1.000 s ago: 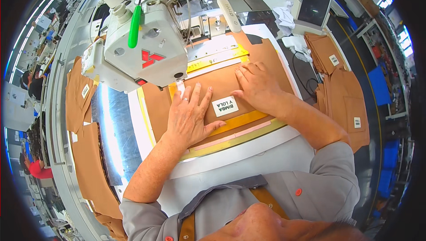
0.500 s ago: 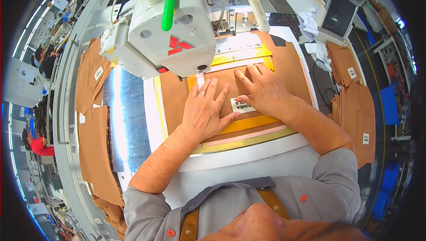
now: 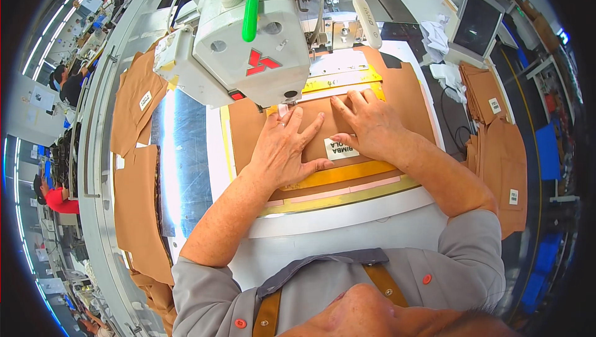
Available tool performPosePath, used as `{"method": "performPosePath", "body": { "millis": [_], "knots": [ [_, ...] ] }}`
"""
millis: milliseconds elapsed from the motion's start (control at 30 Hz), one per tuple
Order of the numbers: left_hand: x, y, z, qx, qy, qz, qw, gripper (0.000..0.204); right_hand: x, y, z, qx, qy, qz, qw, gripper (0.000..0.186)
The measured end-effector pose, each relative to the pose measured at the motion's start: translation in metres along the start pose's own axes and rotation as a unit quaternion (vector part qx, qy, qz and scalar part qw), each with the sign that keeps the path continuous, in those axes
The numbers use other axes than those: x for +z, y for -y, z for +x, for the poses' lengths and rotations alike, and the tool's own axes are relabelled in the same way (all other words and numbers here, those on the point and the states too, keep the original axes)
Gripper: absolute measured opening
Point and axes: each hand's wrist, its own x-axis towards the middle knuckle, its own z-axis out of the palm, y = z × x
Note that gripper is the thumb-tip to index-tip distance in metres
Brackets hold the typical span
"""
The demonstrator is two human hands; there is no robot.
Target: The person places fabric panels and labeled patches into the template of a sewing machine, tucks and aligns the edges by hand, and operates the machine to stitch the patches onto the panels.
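A brown fabric panel lies flat in front of me, under the head of a large white sewing machine. On it rests my left hand, fingers spread and pointing away toward the machine's needle area. To the right my right hand also presses flat, its fingertips at a yellow strip along the far side. Between the two hands sits a white printed label, partly covered by my right thumb. Nearer to me, a yellow strip crosses the fabric. Neither hand grasps anything.
Stacks of brown cut fabric stand at the left and at the right. A green-handled tool hangs before the machine head. Behind on the right are a dark screen and crumpled white cloth. Other people are far left.
The whole view has shifted slightly, so the machine and stacks appear a little further right. Both hands stay spread flat on the fabric, nearly in the same place.
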Motion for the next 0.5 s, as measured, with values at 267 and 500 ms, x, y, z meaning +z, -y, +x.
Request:
{"method": "performPosePath", "body": {
  "millis": [267, 500],
  "knots": [
    [0.005, 0.012, -0.008, -0.009, -0.01, 0.002, 1.0, 0.095, 0.0, 0.002, 0.005, -0.014, -0.02, -0.024, 0.999, 0.071],
    [0.0, 0.02, -0.018, -0.033, 0.004, 0.031, 0.999, 0.102, 0.005, 0.003, 0.011, -0.035, -0.043, -0.009, 0.998, 0.072]
  ]
}}
